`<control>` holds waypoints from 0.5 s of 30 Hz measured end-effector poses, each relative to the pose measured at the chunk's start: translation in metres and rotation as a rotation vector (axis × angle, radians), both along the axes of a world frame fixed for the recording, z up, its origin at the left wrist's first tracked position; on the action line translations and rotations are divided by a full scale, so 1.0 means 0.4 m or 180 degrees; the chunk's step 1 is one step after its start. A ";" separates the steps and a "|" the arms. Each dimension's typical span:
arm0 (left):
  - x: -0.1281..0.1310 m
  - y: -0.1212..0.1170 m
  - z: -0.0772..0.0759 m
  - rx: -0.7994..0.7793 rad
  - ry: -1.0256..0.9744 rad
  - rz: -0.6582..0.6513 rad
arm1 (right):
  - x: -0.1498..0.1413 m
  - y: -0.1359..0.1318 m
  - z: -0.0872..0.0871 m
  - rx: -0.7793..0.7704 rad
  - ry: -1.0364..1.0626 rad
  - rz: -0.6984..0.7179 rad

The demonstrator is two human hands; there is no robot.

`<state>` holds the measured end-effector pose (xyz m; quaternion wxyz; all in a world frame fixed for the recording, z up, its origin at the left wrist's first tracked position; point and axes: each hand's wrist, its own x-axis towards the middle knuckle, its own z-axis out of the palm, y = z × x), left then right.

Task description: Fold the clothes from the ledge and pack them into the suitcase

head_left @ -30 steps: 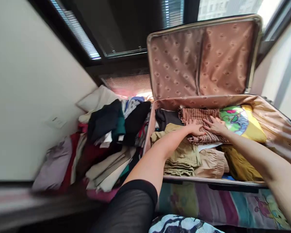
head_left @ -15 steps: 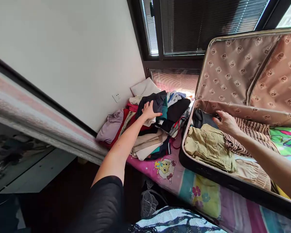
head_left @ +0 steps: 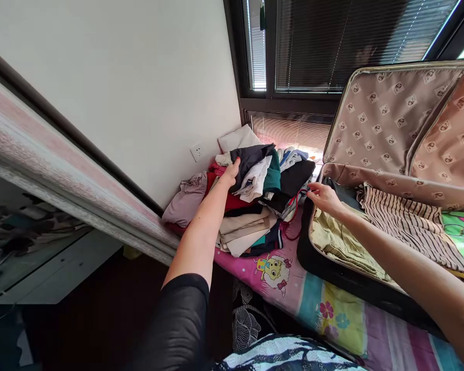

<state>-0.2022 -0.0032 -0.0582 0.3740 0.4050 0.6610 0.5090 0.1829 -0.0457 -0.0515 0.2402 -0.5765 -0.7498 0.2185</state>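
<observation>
gripping the dark garment (head_left: 252,156) with the left hand (head_left: 231,174); right hand (head_left: 324,197), hold unclear, has shifted to the suitcase edge (head_left: 308,240).

2 hands (head_left: 232,172) (head_left: 325,198), 1 suitcase (head_left: 390,121)

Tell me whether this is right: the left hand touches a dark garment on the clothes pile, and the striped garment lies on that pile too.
Not quite: the striped garment lies in the open suitcase, as the head view shows. The left hand does touch a dark garment on the clothes pile.
</observation>
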 end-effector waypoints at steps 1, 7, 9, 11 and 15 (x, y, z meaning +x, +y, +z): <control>-0.008 -0.005 0.006 -0.0009 -0.0094 0.0006 | -0.004 0.000 0.001 -0.0018 0.0029 0.0003; -0.025 -0.027 0.019 0.0538 0.0625 0.0407 | 0.012 -0.007 -0.008 -0.0047 0.0109 0.0035; -0.012 -0.038 0.002 0.0541 0.0980 0.0426 | 0.021 -0.012 -0.012 -0.0047 0.0108 0.0037; 0.010 -0.050 -0.023 0.0379 0.1092 0.0260 | 0.025 -0.015 -0.014 -0.0051 0.0103 0.0078; 0.044 -0.060 -0.039 0.0425 0.0710 0.0288 | 0.009 -0.016 -0.006 -0.0029 0.0272 0.0243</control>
